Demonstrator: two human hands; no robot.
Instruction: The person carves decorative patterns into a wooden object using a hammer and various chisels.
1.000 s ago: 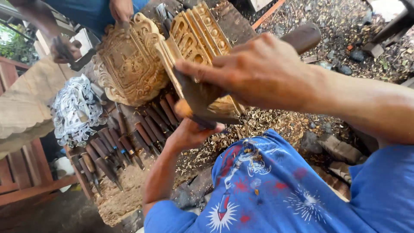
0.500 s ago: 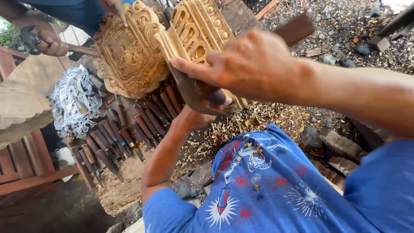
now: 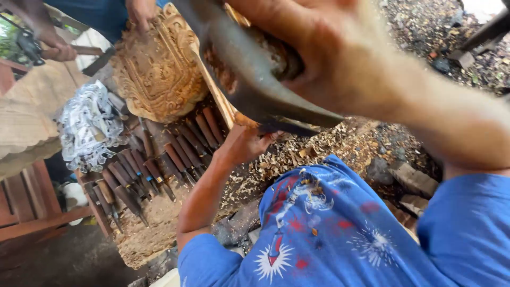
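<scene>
Two hands working at a carved panel [image 3: 159, 74], right hand [image 3: 329, 53] gripping a dark mallet [image 3: 255, 90] close to the camera, left hand [image 3: 247, 143] closing around something beneath it, chisels [image 3: 159, 159] lying alongside.

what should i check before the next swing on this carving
1. Right hand closed on the dark curved tool: ok.
2. Left hand steadying the carved wood panel from below: ok, fingers mostly hidden.
3. Left fingers away from the tool's edge: cannot tell, tool blocks the view.
4. Another person's hand rests on the neighbouring round carving, close by: not ok.
5. Chisels lying in rows, apart from both hands: ok.
6. Wood chips piled near the lap: ok.
</scene>
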